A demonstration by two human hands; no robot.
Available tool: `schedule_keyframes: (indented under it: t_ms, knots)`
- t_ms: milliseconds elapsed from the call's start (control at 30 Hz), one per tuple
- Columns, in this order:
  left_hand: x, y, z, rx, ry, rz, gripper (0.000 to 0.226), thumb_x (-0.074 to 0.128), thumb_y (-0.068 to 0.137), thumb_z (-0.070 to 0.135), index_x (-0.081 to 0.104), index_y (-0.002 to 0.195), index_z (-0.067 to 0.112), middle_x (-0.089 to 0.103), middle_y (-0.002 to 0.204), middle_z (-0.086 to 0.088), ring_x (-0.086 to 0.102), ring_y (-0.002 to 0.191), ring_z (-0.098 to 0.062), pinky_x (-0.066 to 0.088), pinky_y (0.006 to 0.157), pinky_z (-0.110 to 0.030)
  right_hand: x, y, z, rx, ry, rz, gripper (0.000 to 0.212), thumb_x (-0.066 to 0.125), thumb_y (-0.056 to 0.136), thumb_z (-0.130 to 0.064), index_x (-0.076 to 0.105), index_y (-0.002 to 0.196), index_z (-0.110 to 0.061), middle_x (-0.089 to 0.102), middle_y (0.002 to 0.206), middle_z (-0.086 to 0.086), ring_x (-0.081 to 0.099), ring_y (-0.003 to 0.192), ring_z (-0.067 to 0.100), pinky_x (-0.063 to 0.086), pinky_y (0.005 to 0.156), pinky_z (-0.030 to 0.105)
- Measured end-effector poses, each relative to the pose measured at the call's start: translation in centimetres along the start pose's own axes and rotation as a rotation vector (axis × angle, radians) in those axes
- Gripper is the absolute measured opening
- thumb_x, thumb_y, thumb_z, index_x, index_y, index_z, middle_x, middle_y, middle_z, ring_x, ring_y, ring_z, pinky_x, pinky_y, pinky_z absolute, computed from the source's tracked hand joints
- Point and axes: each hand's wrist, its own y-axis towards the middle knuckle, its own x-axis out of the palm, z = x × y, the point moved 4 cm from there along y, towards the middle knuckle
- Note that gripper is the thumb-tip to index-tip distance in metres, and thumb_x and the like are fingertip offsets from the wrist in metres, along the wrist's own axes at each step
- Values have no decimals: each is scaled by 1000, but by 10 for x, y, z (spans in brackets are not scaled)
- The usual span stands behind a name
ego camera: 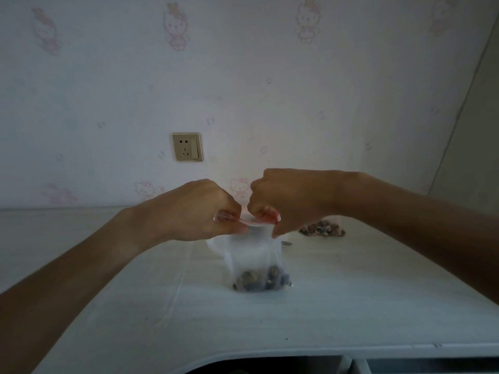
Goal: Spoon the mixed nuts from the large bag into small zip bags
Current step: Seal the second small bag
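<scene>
Fingers of both hands are pinched on the red zip strip (pixel 247 222) of a small zip bag (pixel 256 255) at the centre of the frame, the left hand (pixel 194 211) at its left end, the right hand (pixel 286 203) at its right. It looks like the sealing step; next, the pinch likely must run along the strip. The bag hangs below the fingers, with mixed nuts (pixel 262 282) in its bottom resting on the table (pixel 351 306). Another heap of nuts (pixel 322 229) lies right of centre, behind.
</scene>
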Motion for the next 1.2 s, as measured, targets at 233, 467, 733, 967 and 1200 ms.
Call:
schedule_keyframes:
  t_ms: [233, 467, 733, 967, 1200]
  knots:
    - [6, 0, 2, 18, -157, -38, 49, 57, 91, 72, 68, 64, 33, 60, 70, 18, 61, 75, -2, 37, 64, -13, 2, 0, -5, -12, 349, -63, 41, 88, 77, -23, 53, 64, -6, 61, 70, 17, 57, 69, 33, 42, 63, 26]
    - [0, -6, -7, -31, -293, 81, 34, 72, 80, 73, 67, 68, 42, 68, 78, 18, 66, 79, -2, 48, 69, -18, -1, -6, 1, -6, 341, -19, 41, 85, 80, -20, 48, 63, -14, 57, 69, 11, 48, 62, 19, 35, 58, 19]
    - [-7, -15, -9, 58, -408, 328, 20, 89, 77, 47, 74, 77, 35, 68, 78, 15, 69, 76, -11, 53, 70, -22, -10, -22, 24, 69, 443, 165, 18, 87, 80, -31, 73, 83, -21, 64, 80, -5, 56, 79, 5, 46, 82, 21]
    - [-7, -18, -4, 57, -263, 421, 26, 82, 80, 51, 81, 89, 27, 65, 78, 16, 63, 82, -10, 54, 69, -36, 1, -26, 34, 161, 307, 116, 24, 79, 82, -51, 69, 81, -30, 59, 84, -14, 50, 84, -2, 49, 82, 30]
    - [-6, -32, -15, -84, -92, 529, 31, 77, 75, 62, 75, 86, 33, 64, 77, 23, 57, 88, -4, 48, 74, -26, 4, -30, 38, 158, 248, 261, 31, 77, 84, -51, 66, 82, -22, 59, 87, -9, 52, 84, 10, 46, 84, 34]
